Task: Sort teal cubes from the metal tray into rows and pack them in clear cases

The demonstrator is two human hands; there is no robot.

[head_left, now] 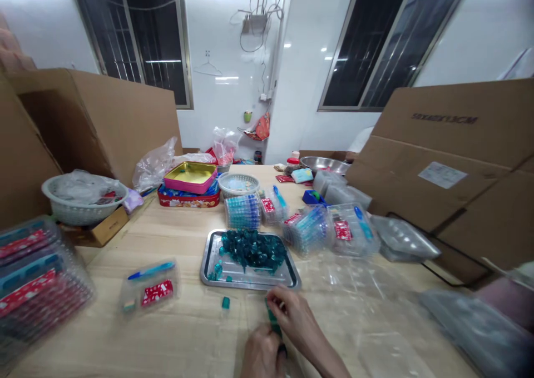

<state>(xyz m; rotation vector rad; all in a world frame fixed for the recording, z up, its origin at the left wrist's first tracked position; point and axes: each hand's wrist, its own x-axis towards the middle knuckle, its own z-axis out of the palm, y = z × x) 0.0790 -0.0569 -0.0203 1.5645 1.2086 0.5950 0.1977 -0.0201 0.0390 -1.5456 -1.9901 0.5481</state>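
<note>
At the bottom centre my left hand (pixel 262 354) and my right hand (pixel 290 314) both grip a teal-green plastic strip (pixel 273 318), partly hidden by my fingers. Just left of them, a small teal plastic cube (pixel 226 303) lies on the wooden table (pixel 167 333). Beyond my hands stands a steel tray (pixel 250 278) heaped with a tangle of translucent teal pieces (pixel 253 250). To the left lies a clear plastic pack (pixel 150 287) holding a red card and a blue item.
Stacks of clear packs (pixel 308 230) stand beyond the tray, and a taller stack (pixel 35 283) sits at the near left. A white basket (pixel 83 197), a pink-and-gold tin (pixel 189 178) and a steel bowl (pixel 325 165) are farther back, with large cardboard sheets (pixel 442 155) at both sides.
</note>
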